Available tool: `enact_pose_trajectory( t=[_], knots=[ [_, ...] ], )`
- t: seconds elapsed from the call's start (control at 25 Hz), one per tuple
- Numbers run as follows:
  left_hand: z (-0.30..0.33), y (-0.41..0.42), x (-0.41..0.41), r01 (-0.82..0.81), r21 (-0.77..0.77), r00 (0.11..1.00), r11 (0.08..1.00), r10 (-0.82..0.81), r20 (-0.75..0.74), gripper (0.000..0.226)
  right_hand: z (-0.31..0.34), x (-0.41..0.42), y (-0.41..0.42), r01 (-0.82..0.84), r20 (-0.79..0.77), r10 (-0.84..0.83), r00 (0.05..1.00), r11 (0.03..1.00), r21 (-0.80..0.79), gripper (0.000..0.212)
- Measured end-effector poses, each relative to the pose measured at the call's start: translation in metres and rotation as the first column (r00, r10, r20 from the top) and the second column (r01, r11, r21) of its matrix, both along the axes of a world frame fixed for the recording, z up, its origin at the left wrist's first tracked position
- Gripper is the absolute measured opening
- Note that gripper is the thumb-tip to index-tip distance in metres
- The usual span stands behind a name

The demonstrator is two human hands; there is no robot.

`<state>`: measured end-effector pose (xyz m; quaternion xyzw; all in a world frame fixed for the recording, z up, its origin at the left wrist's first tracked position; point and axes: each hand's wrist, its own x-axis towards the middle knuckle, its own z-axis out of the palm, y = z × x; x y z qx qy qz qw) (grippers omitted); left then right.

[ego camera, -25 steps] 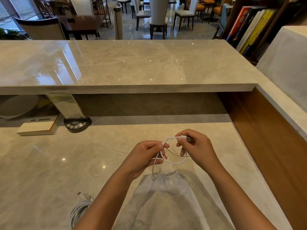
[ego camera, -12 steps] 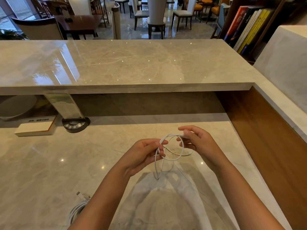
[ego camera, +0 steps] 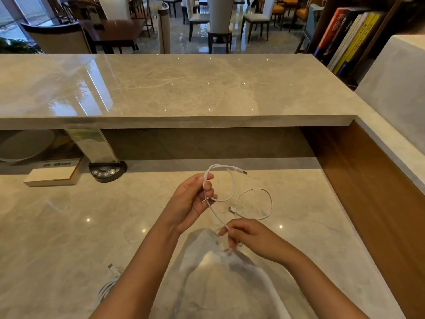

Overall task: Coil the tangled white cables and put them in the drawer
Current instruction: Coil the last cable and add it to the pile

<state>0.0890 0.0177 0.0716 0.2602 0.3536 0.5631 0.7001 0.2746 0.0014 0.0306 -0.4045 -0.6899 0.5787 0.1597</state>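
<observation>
Two white cables are showing. One white cable (ego camera: 218, 199) is being held above the tabletop (ego camera: 69, 226): it is arching up from the left hand (ego camera: 190, 203) into a loop, its metal plug (ego camera: 244, 172) sticking out to the right at the top, then running down in a straight stretch to the right hand (ego camera: 250, 238), and beyond that curling into a second loop (ego camera: 264, 203) that is lying on the marble with its small end plug (ego camera: 231, 208) pointing left. The second white cable (ego camera: 108, 288) is lying bundled on the tabletop near the lower left, partly hidden by the left forearm, one connector (ego camera: 112, 268) poking out.

Both hands are in view. The left grip is closed on the cable, pinching it between thumb and curled fingers. The right grip is also closed on it, fingertips pinching the strand lower down.

Compared with half a second ago, the right hand is no longer up at the plug beside the left hand; it is now sitting lower and nearer the body, the strand between the hands is pulled out straight, and the far end is resting on the marble instead of dangling

Further out, one book (ego camera: 53, 177) and one dark round-based stand (ego camera: 107, 172) are sitting at the back left
</observation>
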Motion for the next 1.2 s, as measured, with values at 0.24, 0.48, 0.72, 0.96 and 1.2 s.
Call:
enact_pose_trajectory(
  t=[0.24, 0.48, 0.72, 0.96, 1.2],
  knots=[
    [-0.006, 0.002, -0.014, -0.087, 0.026, 0.991, 0.996, 0.089, -0.095, 0.023, 0.019, 0.058, 0.038, 0.018, 0.250, -0.054, 0.967, 0.989, 0.145, 0.016],
    [-0.004, 0.002, -0.014, -0.073, 0.071, 0.986, 0.995, 0.083, -0.143, 0.024, 0.032, 0.079, 0.060, -0.094, 0.395, 0.050, 0.917, 0.991, 0.092, 0.016],
    [-0.003, -0.004, -0.019, 0.011, 0.045, 0.977, 0.999, -0.001, -0.211, 0.024, 0.043, 0.067, 0.076, 0.164, 0.477, -0.179, 0.860, 0.984, 0.074, 0.036],
    [-0.009, -0.009, -0.010, 0.107, -0.016, 0.936, 0.994, -0.106, -0.335, 0.023, 0.061, 0.026, 0.094, 0.320, 0.485, -0.379, 0.788, 0.925, 0.203, 0.030],
    [-0.017, -0.010, -0.008, -0.055, -0.073, 0.927, 0.996, 0.024, -0.375, 0.023, 0.083, 0.004, 0.069, 0.459, 0.011, -0.461, 0.887, 0.881, -0.117, 0.029]
  ],
)
